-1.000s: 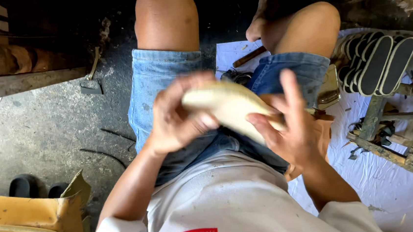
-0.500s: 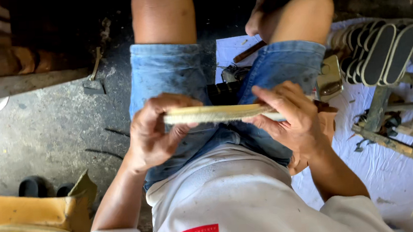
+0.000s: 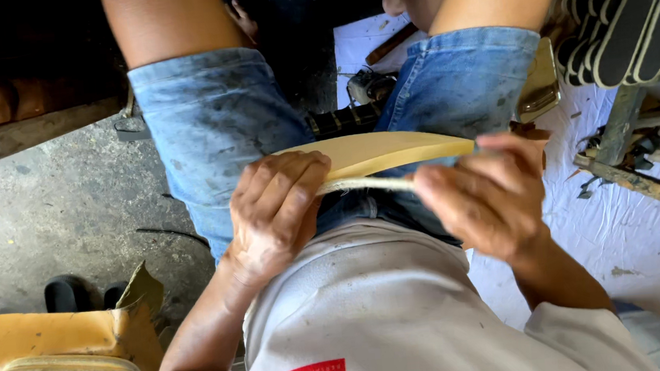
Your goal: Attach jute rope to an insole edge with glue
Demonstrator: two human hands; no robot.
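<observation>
Lighting: daylight falling from the right, brightening the white sheet [image 3: 632, 240] almost to glare. Shadow: deep darkness pooling at the top between the knees and over the upper left. Focus: left hand [image 3: 273, 213] showing sharp; right hand [image 3: 488, 200] smearing with slight motion blur. Edges: wide-angle stretching bending the corners.

Pale yellow sole piece [image 3: 378, 152], flat, edge-on, over lap.
</observation>
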